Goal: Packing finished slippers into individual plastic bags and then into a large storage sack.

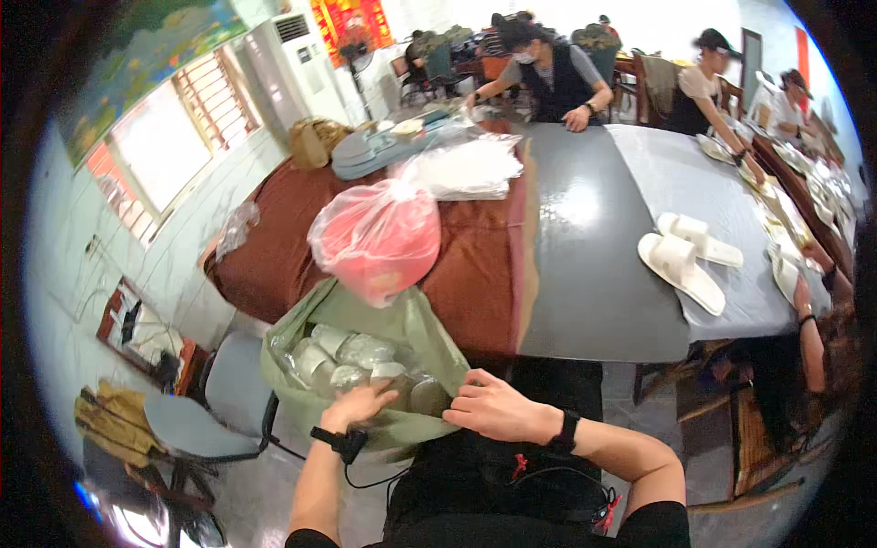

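Observation:
A green sack (306,374) stands gaping in front of me. Inside it lie several pairs of pale slippers (361,350) wrapped in clear plastic. My left hand (363,405) reaches over the sack's near rim, fingers stretched out on the wrapped slippers, not visibly gripping one. My right hand (498,408) pinches the sack's right rim between thumb and fingers. Just beyond the sack, a clear plastic bag (376,239) with pink contents rests on the brown cloth of the table.
White slippers (681,265) lie on the grey table (585,274) to the right. A stack of white sheets (470,169) and blue-grey flat pieces (370,151) sit farther back. A grey chair (242,393) stands at left. Other people work across the table and along its right side.

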### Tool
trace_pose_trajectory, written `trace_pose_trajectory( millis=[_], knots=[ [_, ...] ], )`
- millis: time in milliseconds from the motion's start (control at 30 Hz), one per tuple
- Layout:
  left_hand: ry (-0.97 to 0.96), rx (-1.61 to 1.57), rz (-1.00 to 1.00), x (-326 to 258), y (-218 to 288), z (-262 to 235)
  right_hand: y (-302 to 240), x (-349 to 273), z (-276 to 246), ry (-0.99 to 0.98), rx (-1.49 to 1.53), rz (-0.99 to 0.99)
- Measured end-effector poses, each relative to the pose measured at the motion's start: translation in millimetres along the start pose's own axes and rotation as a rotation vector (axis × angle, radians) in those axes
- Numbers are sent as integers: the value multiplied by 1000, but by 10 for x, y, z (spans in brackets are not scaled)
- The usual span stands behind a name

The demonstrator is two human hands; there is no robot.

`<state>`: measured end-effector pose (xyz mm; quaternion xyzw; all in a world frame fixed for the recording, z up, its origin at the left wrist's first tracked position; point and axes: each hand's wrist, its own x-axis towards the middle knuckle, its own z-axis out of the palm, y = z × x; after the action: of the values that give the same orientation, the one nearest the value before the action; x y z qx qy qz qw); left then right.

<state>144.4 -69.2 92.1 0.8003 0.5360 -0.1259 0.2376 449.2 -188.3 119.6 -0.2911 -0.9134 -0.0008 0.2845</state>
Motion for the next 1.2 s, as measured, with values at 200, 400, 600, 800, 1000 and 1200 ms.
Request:
trace_pose_trajectory(
  millis=[200, 400, 600, 800, 1000, 1200],
  knots=[
    [-80, 153, 134, 138, 200, -436, 177, -376, 122, -47, 55, 119],
    [286, -41, 558, 163, 1188, -898, 286, -539, -47, -67, 236, 174],
    [333, -7, 763, 856, 1354, -792, 821, -244, -460, 45, 260, 281],
    [491, 166, 702, 1628, 1179, -456, 1662, 135, -701, 195, 279, 456],
    [693, 250, 710, 1775, 1199, -132, 2687, 507, -375, 291, 210, 611],
    [641, 91, 695, 1659, 1201, -156, 3644, 884, -15, 281, -81, 690]
  ],
)
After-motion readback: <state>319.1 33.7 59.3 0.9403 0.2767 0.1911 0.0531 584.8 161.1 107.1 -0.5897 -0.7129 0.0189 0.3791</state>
